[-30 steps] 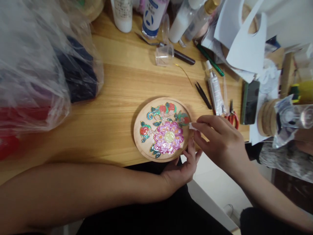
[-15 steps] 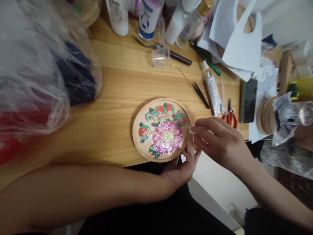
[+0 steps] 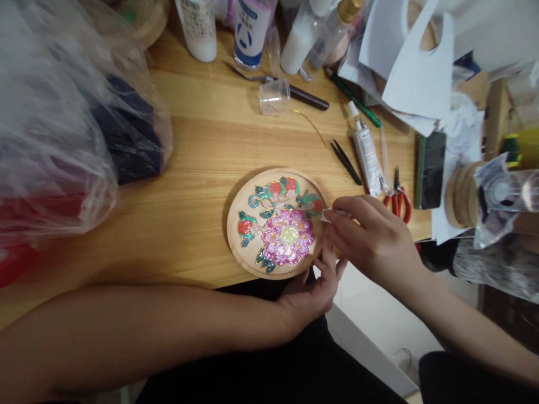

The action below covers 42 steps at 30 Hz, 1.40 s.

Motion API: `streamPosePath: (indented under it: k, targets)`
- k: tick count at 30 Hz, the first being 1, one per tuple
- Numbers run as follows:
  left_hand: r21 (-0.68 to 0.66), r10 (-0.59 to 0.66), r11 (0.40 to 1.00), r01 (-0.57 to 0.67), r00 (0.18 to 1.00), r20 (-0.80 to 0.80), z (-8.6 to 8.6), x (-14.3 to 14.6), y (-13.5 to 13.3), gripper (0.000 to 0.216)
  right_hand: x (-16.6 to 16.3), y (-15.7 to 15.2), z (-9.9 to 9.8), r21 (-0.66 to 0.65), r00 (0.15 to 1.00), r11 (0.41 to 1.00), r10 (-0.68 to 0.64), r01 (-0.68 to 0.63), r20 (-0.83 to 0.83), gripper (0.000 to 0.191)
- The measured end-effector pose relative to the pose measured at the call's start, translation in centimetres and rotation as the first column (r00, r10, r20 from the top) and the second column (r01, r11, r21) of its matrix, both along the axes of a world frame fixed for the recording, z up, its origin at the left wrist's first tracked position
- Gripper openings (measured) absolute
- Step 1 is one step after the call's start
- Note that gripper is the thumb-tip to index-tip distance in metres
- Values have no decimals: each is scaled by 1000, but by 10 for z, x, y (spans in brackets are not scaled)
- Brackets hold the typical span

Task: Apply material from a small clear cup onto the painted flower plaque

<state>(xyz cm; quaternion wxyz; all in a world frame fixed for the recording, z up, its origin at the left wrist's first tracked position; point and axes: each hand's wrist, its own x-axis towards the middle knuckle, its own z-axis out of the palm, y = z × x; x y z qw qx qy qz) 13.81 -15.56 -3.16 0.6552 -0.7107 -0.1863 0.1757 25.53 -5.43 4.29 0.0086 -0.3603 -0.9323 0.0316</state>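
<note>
A round wooden plate (image 3: 241, 255) sits at the table's front edge, decorated with a glossy purple flower (image 3: 288, 235), red fruits and green leaves outlined in gold. My left hand (image 3: 316, 283) grips the plate's lower right rim from below, its thumb side partly hidden under the wood. My right hand (image 3: 370, 230) is closed in a pinch on a small white piece of tissue (image 3: 332, 214), whose tip touches the plate's right rim. The tissue's other end is hidden between the fingers.
Black tweezers (image 3: 345, 163), a white glue tube (image 3: 369, 157) and red-handled pliers (image 3: 398, 199) lie right of the plate. A dark phone (image 3: 430, 171) is farther right. Behind are a clear cup (image 3: 274, 97) and several bottles. A plastic bag (image 3: 138, 129) fills the left.
My right hand has moved slightly up and left, bringing the tissue along the plate's right rim. My left hand keeps its hold. The camera view has shifted a little.
</note>
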Motion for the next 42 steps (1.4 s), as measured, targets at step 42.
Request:
streamPosePath:
  k: [42]
  targets:
    - [-67,-4,998,10,996,89,-7,5,1,50,3,2,4,94,996,996,1,-9,87,17]
